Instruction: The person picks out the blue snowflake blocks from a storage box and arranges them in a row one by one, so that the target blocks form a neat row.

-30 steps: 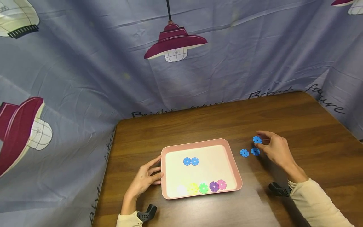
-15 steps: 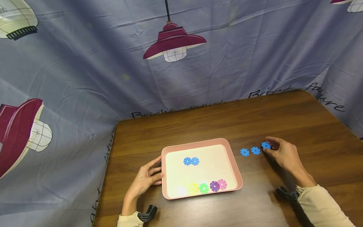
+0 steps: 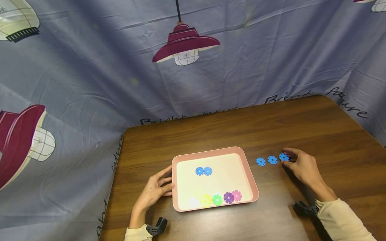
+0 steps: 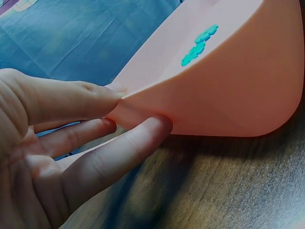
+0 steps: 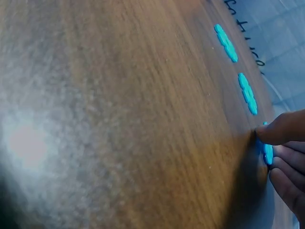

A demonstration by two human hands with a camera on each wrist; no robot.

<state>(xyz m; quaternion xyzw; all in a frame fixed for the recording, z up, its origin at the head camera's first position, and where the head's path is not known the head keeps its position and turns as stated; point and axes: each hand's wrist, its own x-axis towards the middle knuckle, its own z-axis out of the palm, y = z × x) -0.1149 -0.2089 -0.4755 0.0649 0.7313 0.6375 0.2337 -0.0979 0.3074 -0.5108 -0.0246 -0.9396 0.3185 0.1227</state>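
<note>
The pink tray (image 3: 212, 153) lies on the wooden table, its left wall held between the thumb and fingers of my left hand (image 3: 153, 189); the left wrist view shows the thumb at the rim and a fingertip against the outer wall (image 4: 228, 95). To the right of the tray, my right hand (image 3: 303, 165) pinches a blue notched disc (image 3: 283, 157) at the table surface. It is the rightmost of three blue discs in a row, beside the middle disc (image 3: 272, 160) and the left disc (image 3: 260, 162). In the right wrist view, thumb and fingers touch the end disc (image 5: 268, 152).
Inside the tray are two touching blue discs (image 3: 203, 171) near the middle. Along its near wall lie yellow (image 3: 206, 200), green (image 3: 217, 199), purple (image 3: 228, 197) and pink (image 3: 237, 195) discs, with glare at the left. A patterned curtain (image 3: 256, 73) hangs behind the table.
My right hand has moved right and slightly nearer with its blue disc, from above the middle disc to the right end of the row. The left hand still grips the tray.
</note>
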